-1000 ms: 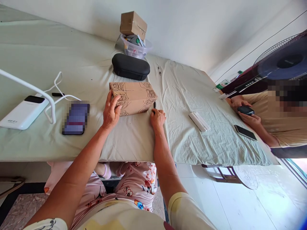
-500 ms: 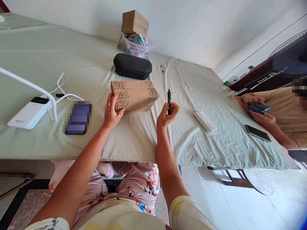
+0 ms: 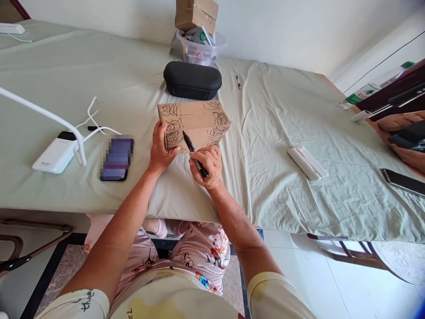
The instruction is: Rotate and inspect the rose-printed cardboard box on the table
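Right hand (image 3: 203, 165): the fingers are pressed together around a thin black marker pen (image 3: 191, 148); the pen tip points at the front face of a brown cardboard box with black scribbles (image 3: 199, 120).
Left hand (image 3: 159, 150): it is curled over the near left corner of the box and grips it.
Box: it lies on the pale green cloth of the table (image 3: 265, 133), near the front edge.
Behind the box: a black oval case (image 3: 192, 79), just beside it.
Left side: a dark phone (image 3: 117, 158) and a white power bank (image 3: 55, 154), both apart from the hands.

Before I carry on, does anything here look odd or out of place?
The cardboard box held by the left hand has scribbles at its corners, where the marker in the right hand points. Farther back, a taped box sits tilted on a plastic tub.
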`<state>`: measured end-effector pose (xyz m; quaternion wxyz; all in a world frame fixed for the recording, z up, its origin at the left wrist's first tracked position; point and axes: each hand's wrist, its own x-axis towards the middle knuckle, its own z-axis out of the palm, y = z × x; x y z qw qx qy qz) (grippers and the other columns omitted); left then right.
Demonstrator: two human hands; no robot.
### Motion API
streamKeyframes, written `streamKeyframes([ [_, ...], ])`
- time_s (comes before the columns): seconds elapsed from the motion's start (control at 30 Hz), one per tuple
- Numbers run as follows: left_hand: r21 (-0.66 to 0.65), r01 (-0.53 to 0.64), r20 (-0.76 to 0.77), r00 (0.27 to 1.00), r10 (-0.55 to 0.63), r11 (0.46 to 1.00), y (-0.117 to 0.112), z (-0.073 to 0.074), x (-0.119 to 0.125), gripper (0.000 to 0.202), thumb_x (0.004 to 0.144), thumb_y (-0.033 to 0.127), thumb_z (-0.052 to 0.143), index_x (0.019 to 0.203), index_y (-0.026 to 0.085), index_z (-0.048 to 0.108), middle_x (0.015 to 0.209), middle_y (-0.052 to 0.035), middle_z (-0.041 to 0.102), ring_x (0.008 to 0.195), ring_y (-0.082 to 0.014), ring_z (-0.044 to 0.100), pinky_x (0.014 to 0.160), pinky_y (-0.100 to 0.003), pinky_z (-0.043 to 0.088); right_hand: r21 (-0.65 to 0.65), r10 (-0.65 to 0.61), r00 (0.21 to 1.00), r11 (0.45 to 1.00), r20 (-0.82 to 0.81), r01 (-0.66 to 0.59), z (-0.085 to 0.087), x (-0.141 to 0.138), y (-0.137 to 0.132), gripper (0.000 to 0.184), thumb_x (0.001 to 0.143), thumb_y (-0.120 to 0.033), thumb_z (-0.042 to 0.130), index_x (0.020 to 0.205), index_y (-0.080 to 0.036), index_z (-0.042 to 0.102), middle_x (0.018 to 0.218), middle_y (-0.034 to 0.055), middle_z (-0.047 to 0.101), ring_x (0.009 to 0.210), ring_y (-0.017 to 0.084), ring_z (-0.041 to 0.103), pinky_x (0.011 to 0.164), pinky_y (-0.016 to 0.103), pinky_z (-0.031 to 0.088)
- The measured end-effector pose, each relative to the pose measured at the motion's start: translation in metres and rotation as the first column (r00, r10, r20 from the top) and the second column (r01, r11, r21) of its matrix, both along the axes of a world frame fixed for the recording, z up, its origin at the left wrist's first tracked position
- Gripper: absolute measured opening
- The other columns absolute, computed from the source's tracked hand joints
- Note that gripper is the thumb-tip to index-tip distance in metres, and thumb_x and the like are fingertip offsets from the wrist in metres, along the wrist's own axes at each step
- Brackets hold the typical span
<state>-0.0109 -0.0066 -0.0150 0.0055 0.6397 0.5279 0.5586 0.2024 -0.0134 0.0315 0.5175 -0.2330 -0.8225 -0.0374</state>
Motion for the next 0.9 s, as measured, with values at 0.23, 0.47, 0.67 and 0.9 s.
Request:
streamKeyframes([
  [0.23, -0.039, 0.031, 0.023, 0.999, -0.030, 0.999, -0.003, 0.004, 0.000, 0.099, 0.088, 0.075, 0.069, 0.164, 0.026, 0.029, 0.172, -0.0195, 0.035, 0.163, -0.0355, 0.035, 0.134, -0.053, 0.032, -0.174, 0.053, 0.998, 0.984, 0.031, -0.047, -0.005, 0.001, 0.002, 0.020, 0.103, -0.035, 0.054, 0.112, -0.030, 0.070, 0.088, 0.0030, 0.068, 0.087, 0.022, 0.065, 0.094, 0.045, 0.042],
  [0.47, -0.049, 0.057, 0.021, 0.998, -0.056, 0.997, -0.002, 0.001, -0.001, 0.098, 0.090, 0.072, 0.068, 0.166, 0.027, 0.026, 0.175, -0.0173, 0.033, 0.166, -0.0353, 0.029, 0.136, -0.053, 0.026, -0.177, 0.003, 0.995, 0.984, 0.096, 0.014, -0.007, -0.009, -0.001, 0.019, 0.105, -0.035, 0.051, 0.099, -0.027, 0.068, 0.076, 0.0005, 0.068, 0.075, 0.019, 0.061, 0.089, 0.042, 0.043],
  [0.67, -0.045, 0.039, 0.033, 0.999, -0.037, 0.998, 0.000, -0.002, -0.001, 0.101, 0.088, 0.072, 0.069, 0.167, 0.029, 0.025, 0.176, -0.0154, 0.031, 0.165, -0.0357, 0.032, 0.136, -0.054, 0.029, -0.154, 0.163, 0.980, 0.977, 0.118, -0.144, -0.008, -0.019, -0.006, 0.021, 0.108, -0.033, 0.050, 0.107, -0.024, 0.069, 0.084, 0.0019, 0.073, 0.080, 0.018, 0.064, 0.085, 0.036, 0.046],
  [0.9, -0.049, 0.052, 0.016, 0.999, -0.051, 0.997, 0.001, -0.002, -0.001, 0.102, 0.089, 0.077, 0.065, 0.168, 0.027, 0.024, 0.176, -0.0173, 0.032, 0.166, -0.0347, 0.030, 0.137, -0.054, 0.026, -0.189, 0.012, 1.000, 0.982, -0.013, -0.015, -0.009, -0.005, -0.001, 0.033, 0.109, -0.046, 0.045, 0.118, -0.027, 0.070, 0.103, 0.0086, 0.069, 0.098, 0.023, 0.069, 0.091, 0.043, 0.055],
])
